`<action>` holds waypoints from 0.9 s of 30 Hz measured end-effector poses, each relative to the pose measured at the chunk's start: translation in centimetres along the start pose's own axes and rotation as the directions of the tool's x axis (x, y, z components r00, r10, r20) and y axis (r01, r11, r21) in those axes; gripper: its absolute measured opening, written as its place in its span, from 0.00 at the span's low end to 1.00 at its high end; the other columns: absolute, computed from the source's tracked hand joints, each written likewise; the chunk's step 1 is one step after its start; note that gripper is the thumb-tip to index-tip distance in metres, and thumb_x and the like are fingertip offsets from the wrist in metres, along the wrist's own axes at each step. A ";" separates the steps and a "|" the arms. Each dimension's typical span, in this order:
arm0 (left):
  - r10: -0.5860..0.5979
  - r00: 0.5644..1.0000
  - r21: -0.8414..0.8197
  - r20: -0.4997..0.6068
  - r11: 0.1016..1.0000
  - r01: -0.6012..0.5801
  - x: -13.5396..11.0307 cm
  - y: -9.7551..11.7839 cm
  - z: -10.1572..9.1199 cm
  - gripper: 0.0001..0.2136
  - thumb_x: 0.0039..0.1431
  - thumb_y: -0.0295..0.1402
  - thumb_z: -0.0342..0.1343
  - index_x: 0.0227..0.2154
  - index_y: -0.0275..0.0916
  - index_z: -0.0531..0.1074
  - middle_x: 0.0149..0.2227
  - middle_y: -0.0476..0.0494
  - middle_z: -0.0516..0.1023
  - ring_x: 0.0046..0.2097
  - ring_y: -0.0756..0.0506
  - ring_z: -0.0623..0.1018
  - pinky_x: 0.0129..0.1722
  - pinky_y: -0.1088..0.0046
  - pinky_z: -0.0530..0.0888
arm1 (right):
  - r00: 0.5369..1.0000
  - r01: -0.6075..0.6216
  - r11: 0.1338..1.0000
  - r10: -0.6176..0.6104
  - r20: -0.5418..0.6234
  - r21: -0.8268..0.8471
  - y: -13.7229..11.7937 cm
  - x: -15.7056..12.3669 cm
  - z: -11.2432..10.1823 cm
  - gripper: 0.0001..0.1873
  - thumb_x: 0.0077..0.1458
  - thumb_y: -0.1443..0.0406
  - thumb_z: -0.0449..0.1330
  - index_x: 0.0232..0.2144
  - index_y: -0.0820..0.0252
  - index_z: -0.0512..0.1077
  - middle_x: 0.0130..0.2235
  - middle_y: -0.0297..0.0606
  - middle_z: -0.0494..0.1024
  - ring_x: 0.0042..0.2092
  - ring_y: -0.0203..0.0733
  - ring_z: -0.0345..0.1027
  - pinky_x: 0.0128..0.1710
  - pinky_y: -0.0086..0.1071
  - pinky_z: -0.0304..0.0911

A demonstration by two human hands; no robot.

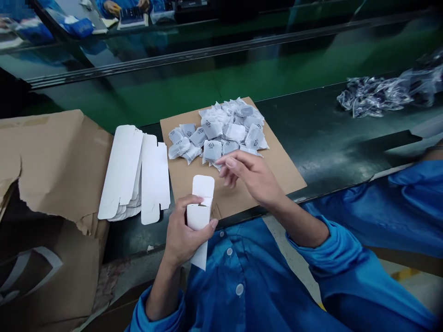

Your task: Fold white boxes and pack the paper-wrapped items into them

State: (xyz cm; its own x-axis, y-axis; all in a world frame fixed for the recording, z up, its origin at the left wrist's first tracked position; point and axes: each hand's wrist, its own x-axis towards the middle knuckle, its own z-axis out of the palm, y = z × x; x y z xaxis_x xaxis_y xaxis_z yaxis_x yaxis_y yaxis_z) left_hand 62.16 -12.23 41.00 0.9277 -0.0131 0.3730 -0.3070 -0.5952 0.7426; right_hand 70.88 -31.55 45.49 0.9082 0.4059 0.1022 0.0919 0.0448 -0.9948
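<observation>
I view a dark green work line (328,138) running across, a metal rail (173,57) along its far side, the glossy surface beyond reflecting light; pale floor (296,260) with a yellow stripe (403,275) shows lower right.

Stack of flat white box blanks (134,173) lies on dark counter (328,133), just L of a brown cardboard sheet (277,170). Torn brown carton (51,161) at far L, touching the stack. Crumpled clear plastic bags (380,94) far R. Green belt (207,87) runs behind. Another person's hand (112,7) at top, w/ blue sleeve.
</observation>
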 end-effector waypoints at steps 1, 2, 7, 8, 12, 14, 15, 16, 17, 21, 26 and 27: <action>0.000 1.000 0.014 0.009 1.000 0.000 0.1 0.1 0.0 0.18 0.51 0.35 0.65 0.44 0.43 0.67 0.41 0.48 0.73 0.39 0.47 0.77 0.36 0.73 0.75 | 0.996 -0.077 0.994 0.074 0.053 0.075 0.0 0.3 0.1 0.19 0.65 0.53 0.55 0.36 0.62 0.74 0.28 0.33 0.74 0.27 0.32 0.67 0.27 0.27 0.64; -0.004 1.000 0.034 0.016 0.999 0.003 0.2 0.2 0.0 0.18 0.51 0.36 0.64 0.44 0.43 0.67 0.40 0.48 0.73 0.39 0.47 0.77 0.35 0.73 0.75 | 0.983 -0.138 0.983 0.122 0.134 0.119 0.1 0.6 0.3 0.19 0.63 0.52 0.57 0.33 0.62 0.73 0.27 0.32 0.73 0.27 0.32 0.67 0.27 0.27 0.64; -0.035 0.998 0.153 -0.058 0.987 0.044 0.1 0.3 0.8 0.22 0.52 0.39 0.64 0.47 0.41 0.64 0.40 0.46 0.71 0.35 0.46 0.77 0.28 0.73 0.73 | 0.948 -0.178 0.982 0.153 0.280 0.066 0.2 0.6 1.8 0.16 0.52 0.58 0.69 0.38 0.64 0.76 0.38 0.37 0.77 0.40 0.34 0.70 0.40 0.28 0.66; -0.012 0.995 0.148 -0.102 0.989 0.027 -0.1 0.2 1.0 0.25 0.51 0.39 0.64 0.49 0.41 0.63 0.41 0.45 0.70 0.36 0.46 0.77 0.29 0.72 0.74 | 0.949 -0.169 0.984 0.149 0.277 0.050 0.1 0.4 2.1 0.16 0.52 0.59 0.69 0.39 0.64 0.76 0.40 0.37 0.78 0.40 0.35 0.70 0.40 0.29 0.66; 0.046 0.984 0.094 -0.173 0.995 -0.030 -0.9 0.0 1.7 0.45 0.53 0.35 0.65 0.67 0.42 0.41 0.47 0.40 0.72 0.41 0.44 0.79 0.36 0.68 0.77 | 0.965 -0.131 0.991 0.122 0.233 0.023 -0.2 -0.3 2.5 0.12 0.55 0.60 0.66 0.39 0.63 0.78 0.38 0.38 0.79 0.38 0.37 0.72 0.36 0.29 0.68; -0.011 0.993 0.144 -0.120 0.989 0.028 -1.1 0.1 1.5 0.50 0.53 0.37 0.64 0.69 0.41 0.34 0.52 0.34 0.71 0.45 0.41 0.79 0.38 0.67 0.78 | 0.975 -0.058 0.998 0.063 0.212 -0.033 -0.3 -0.6 2.5 0.09 0.57 0.63 0.65 0.40 0.61 0.79 0.40 0.38 0.80 0.41 0.38 0.74 0.38 0.31 0.70; -0.046 0.995 0.180 -0.093 0.982 0.062 -1.1 0.2 1.4 0.49 0.54 0.39 0.64 0.69 0.40 0.36 0.56 0.31 0.70 0.48 0.38 0.79 0.38 0.65 0.78 | 0.978 0.000 0.997 0.016 0.209 -0.077 -0.2 -0.7 2.5 0.08 0.58 0.64 0.64 0.40 0.60 0.79 0.42 0.38 0.80 0.43 0.39 0.74 0.41 0.32 0.71; -0.077 0.995 0.209 -0.067 0.974 0.089 -1.1 0.2 1.1 0.47 0.54 0.41 0.63 0.69 0.40 0.40 0.58 0.29 0.68 0.51 0.36 0.78 0.40 0.64 0.78 | 0.976 0.070 0.989 -0.041 0.212 -0.132 -0.1 -0.9 2.6 0.08 0.59 0.66 0.62 0.41 0.59 0.80 0.44 0.39 0.80 0.46 0.39 0.74 0.45 0.34 0.71; -0.101 0.994 0.229 -0.047 0.967 0.109 -1.0 0.2 0.9 0.45 0.54 0.43 0.63 0.68 0.40 0.44 0.60 0.29 0.67 0.54 0.34 0.77 0.42 0.63 0.78 | 0.970 0.145 0.972 -0.103 0.219 -0.187 0.0 -1.1 2.6 0.09 0.61 0.67 0.60 0.42 0.58 0.80 0.46 0.40 0.80 0.49 0.40 0.74 0.50 0.36 0.70; -0.110 0.994 0.234 0.014 0.967 0.104 -0.6 0.5 -0.1 0.38 0.58 0.42 0.59 0.67 0.41 0.49 0.61 0.31 0.67 0.58 0.36 0.75 0.46 0.62 0.78 | 0.918 0.379 0.866 -0.307 0.252 -0.326 1.2 -2.0 3.4 0.16 0.65 0.64 0.56 0.53 0.58 0.75 0.54 0.44 0.77 0.58 0.41 0.69 0.58 0.40 0.66; -0.075 0.995 0.207 0.059 0.976 0.061 -0.6 0.7 -0.6 0.34 0.58 0.40 0.59 0.65 0.42 0.52 0.60 0.32 0.69 0.55 0.37 0.76 0.44 0.63 0.78 | 0.853 0.513 0.722 -0.490 0.180 -0.464 3.0 -3.2 4.6 0.16 0.64 0.67 0.53 0.50 0.64 0.74 0.51 0.49 0.78 0.53 0.42 0.72 0.53 0.38 0.71; -0.076 0.994 0.188 0.077 0.980 0.061 -0.8 0.6 -0.6 0.34 0.58 0.40 0.59 0.65 0.42 0.52 0.59 0.32 0.69 0.55 0.37 0.77 0.44 0.63 0.78 | 0.834 0.541 0.678 -0.510 0.213 -0.497 3.2 -3.4 4.6 0.15 0.64 0.68 0.53 0.48 0.65 0.75 0.51 0.49 0.78 0.51 0.42 0.73 0.50 0.37 0.72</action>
State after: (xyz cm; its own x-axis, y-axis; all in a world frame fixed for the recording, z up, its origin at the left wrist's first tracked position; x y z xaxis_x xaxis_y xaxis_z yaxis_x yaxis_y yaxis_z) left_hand 61.13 -12.15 41.49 0.9620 -0.0293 0.2716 -0.2049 -0.7350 0.6463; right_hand 66.19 -28.59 41.94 0.6232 0.5100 0.5928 0.7572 -0.2038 -0.6206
